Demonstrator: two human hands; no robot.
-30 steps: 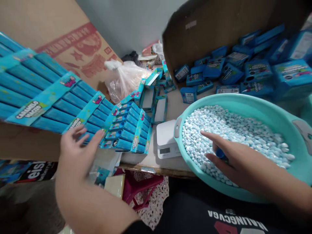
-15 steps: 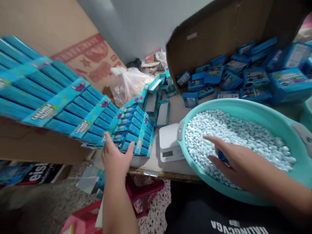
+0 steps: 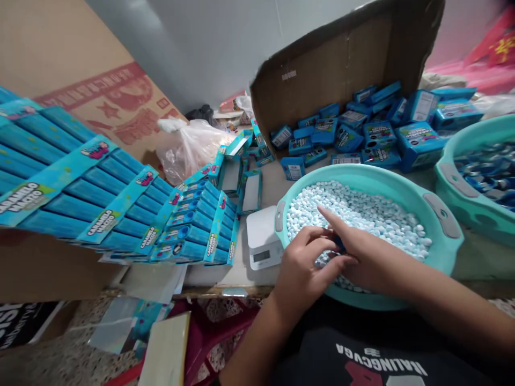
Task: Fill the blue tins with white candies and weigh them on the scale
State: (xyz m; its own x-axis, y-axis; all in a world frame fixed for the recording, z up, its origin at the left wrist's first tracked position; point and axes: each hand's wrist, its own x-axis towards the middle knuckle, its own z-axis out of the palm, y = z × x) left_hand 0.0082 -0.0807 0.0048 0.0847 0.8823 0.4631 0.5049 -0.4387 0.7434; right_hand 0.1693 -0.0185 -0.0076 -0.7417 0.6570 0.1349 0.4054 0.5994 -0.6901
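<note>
Over a turquoise basin point(image 3: 456, 249) heaped with small pale blue and white candies point(image 3: 374, 214), my two hands meet. My right hand point(image 3: 362, 252) is closed around a small dark blue object point(image 3: 338, 244), its index finger stretched out over the candies. Curled fingers of my left hand point(image 3: 311, 260) touch the same object from the left. Most of it is hidden between the fingers, so I cannot tell its kind.
A white scale point(image 3: 261, 230) stands left of the basin. Farther left rise stacked rows of blue cartons point(image 3: 116, 187). Loose blue boxes point(image 3: 350, 131) lie before an open cardboard box point(image 3: 306, 86). A second basin point(image 3: 478, 206) with dark blue pieces is at right.
My left hand has left the stacked cartons and moved right to meet my right hand over the basin. The view has shifted right, bringing the second basin into sight.
</note>
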